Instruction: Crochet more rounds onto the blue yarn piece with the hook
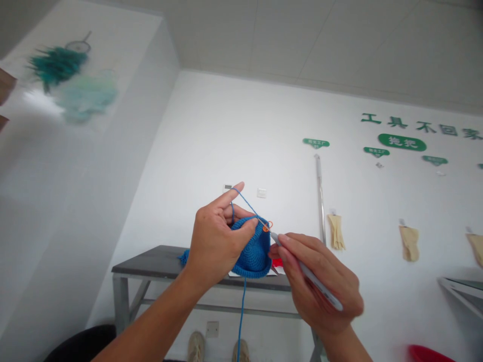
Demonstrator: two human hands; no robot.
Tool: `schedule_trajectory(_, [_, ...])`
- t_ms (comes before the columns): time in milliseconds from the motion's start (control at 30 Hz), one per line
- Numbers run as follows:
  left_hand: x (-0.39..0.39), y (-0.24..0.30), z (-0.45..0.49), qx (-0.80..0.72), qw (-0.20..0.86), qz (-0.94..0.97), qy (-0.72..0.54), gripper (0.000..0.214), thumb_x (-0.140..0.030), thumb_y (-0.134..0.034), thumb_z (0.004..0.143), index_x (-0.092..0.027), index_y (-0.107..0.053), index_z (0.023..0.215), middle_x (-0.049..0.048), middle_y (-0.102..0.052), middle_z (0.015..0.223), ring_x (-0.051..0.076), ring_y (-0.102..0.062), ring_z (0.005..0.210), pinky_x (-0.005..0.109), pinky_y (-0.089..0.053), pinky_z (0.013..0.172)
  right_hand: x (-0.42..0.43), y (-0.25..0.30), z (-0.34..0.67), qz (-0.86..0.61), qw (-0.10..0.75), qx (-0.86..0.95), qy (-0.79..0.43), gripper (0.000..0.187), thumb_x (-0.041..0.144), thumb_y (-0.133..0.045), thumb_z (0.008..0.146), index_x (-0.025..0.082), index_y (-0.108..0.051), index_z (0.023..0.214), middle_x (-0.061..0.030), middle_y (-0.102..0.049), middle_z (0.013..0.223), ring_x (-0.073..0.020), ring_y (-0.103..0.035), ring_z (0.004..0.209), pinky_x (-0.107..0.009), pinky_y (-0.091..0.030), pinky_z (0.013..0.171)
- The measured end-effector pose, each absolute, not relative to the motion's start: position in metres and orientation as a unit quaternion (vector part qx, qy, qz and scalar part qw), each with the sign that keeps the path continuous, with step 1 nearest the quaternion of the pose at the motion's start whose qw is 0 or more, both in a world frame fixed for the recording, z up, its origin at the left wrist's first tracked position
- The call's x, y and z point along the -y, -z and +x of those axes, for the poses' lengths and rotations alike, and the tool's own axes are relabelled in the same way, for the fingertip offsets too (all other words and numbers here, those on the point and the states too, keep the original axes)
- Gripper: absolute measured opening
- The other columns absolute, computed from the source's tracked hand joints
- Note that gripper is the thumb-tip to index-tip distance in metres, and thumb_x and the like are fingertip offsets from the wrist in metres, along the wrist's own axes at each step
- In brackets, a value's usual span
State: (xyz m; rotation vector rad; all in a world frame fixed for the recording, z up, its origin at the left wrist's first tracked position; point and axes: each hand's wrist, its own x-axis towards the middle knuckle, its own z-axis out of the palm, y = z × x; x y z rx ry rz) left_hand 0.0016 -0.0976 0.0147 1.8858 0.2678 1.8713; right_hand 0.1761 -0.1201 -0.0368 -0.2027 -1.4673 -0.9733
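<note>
My left hand (217,236) pinches the rim of a blue crocheted piece (256,254), shaped like a small bowl. Its index finger points up, with blue yarn (247,201) looped over it and running down to the rim. My right hand (320,276) grips the grey handle of a crochet hook (317,284), whose thin metal tip meets the work near my left thumb. An orange stitch marker (267,227) hangs at the rim beside the hook. A strand of blue yarn drops below the piece.
Behind my hands stands a dark-topped table (158,259) with blue yarn (183,257) and something red (277,262) on it. Gloves (335,231) and a metal pole (320,196) hang on the white wall. A red container (428,353) is at lower right.
</note>
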Motion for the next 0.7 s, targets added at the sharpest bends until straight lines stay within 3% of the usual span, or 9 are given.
schedule_trajectory(133, [0.082,-0.022,0.011,-0.098,0.206,0.655,-0.720,0.076,-0.018,-0.081,0.077,0.002,-0.061,0.148,0.0062,-0.086,0.084,0.020,-0.077,0.075,0.028,-0.059,0.077,0.100,0.024,0.173,-0.049,0.616,0.632,0.468,0.043,-0.007,-0.071,0.089,0.017,-0.077,0.124,-0.0107,-0.079,0.099,-0.0191,-0.077,0.085,-0.030,-0.070,0.071])
schedule_trajectory(333, [0.061,-0.032,0.021,-0.059,0.272,0.649,-0.708,0.067,-0.016,-0.085,0.073,-0.003,-0.070,0.137,0.0080,-0.086,0.088,0.023,-0.077,0.086,0.033,-0.057,0.087,0.070,0.009,0.173,-0.046,0.617,0.624,0.477,0.043,-0.001,-0.071,0.092,0.022,-0.077,0.128,-0.0108,-0.080,0.103,-0.0206,-0.078,0.090,-0.034,-0.070,0.078])
schedule_trajectory(700, [0.050,-0.055,0.020,-0.003,0.386,0.662,-0.642,0.071,-0.015,-0.091,0.066,-0.002,-0.068,0.132,0.0069,-0.084,0.080,0.019,-0.073,0.072,0.031,-0.057,0.073,0.048,-0.006,0.167,-0.041,0.694,0.593,0.406,0.032,0.007,-0.069,0.096,0.026,-0.079,0.120,-0.0083,-0.079,0.103,-0.0182,-0.078,0.082,-0.033,-0.069,0.070])
